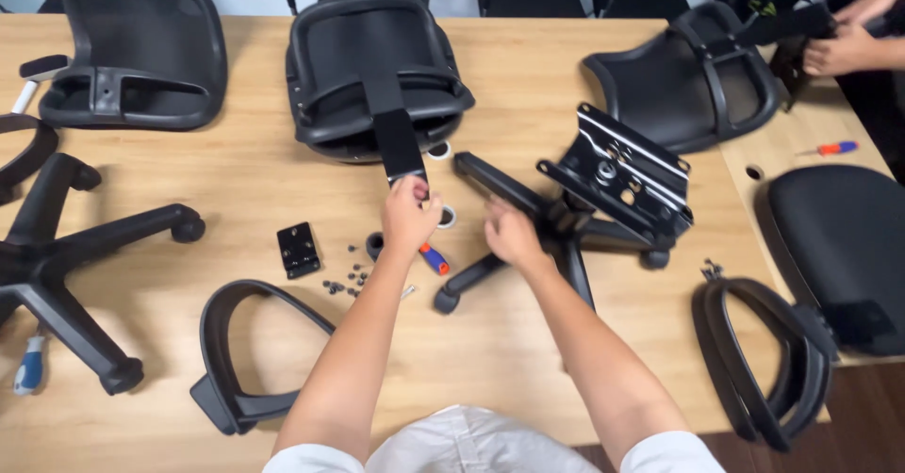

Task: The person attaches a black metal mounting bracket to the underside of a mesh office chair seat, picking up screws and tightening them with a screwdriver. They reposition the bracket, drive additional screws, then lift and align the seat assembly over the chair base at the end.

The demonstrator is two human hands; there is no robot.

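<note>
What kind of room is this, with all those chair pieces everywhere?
Probably a workroom or office where desk chairs get put together. Chair backs and a wheeled base lie on a long wooden table, with loose screws and a screwdriver near the left hand. Finished chairs stand behind.

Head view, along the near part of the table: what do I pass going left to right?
Blue-handled screwdriver → chair base with castors → black armrest loop → small black plate → loose screws → left hand → right hand → stacked armrests.
</note>
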